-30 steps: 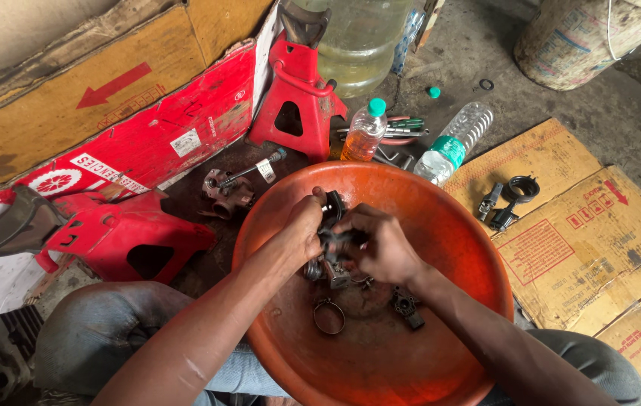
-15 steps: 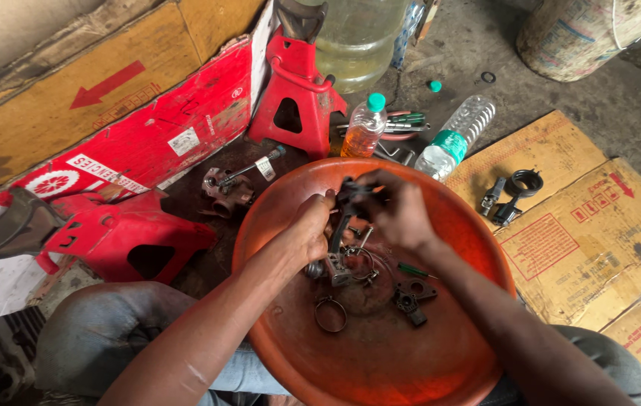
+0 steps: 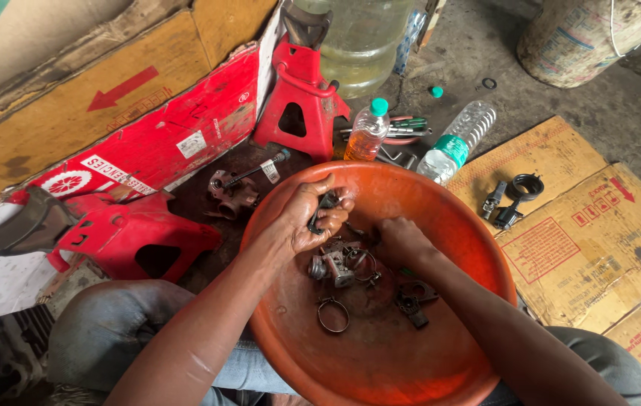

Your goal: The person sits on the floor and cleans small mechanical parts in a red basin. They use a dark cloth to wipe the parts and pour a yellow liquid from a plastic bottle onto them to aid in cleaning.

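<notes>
A big orange basin (image 3: 411, 361) sits on the person's lap. At its ten o'clock, the left hand (image 3: 307, 216) is clenched around a dark metal part (image 3: 325, 207). At centre, the right hand (image 3: 399, 242) reaches down among small metal fittings (image 3: 339, 265); its fingers are hidden, so their grip can't be told. A hose clamp (image 3: 332, 314) lies at six o'clock.

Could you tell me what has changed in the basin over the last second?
The right hand let go of the dark part and dropped to the basin floor. The left hand now grips that dark part alone. The hose clamp and black bracket stayed put.
</notes>
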